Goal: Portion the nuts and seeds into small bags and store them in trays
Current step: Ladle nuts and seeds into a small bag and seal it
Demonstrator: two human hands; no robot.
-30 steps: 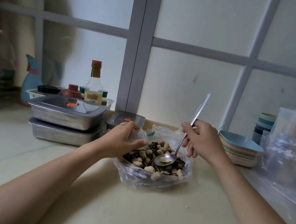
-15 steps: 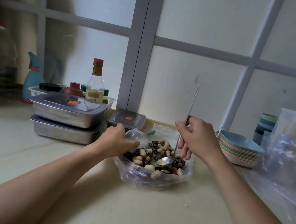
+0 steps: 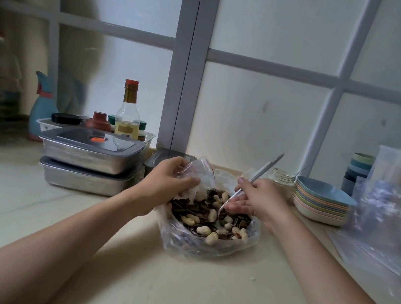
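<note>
A clear plastic bag lies open on the counter, filled with peanuts in shells and dark sunflower seeds. My left hand holds a small clear bag at the big bag's left rim. My right hand grips a metal spoon; its bowl dips into the nuts and its handle points up and to the right. Two lidded steel trays are stacked at the left, and a small lidded container sits behind my left hand.
Behind the trays stands a white basket of bottles and jars and a blue spray bottle. On the right are a glass jar, stacked coloured plates, stacked cups and a pile of clear bags.
The spoon handle has tilted from nearly upright to slanting right, and my right hand has dropped closer to the nuts. My left hand has lifted the small bag up.
</note>
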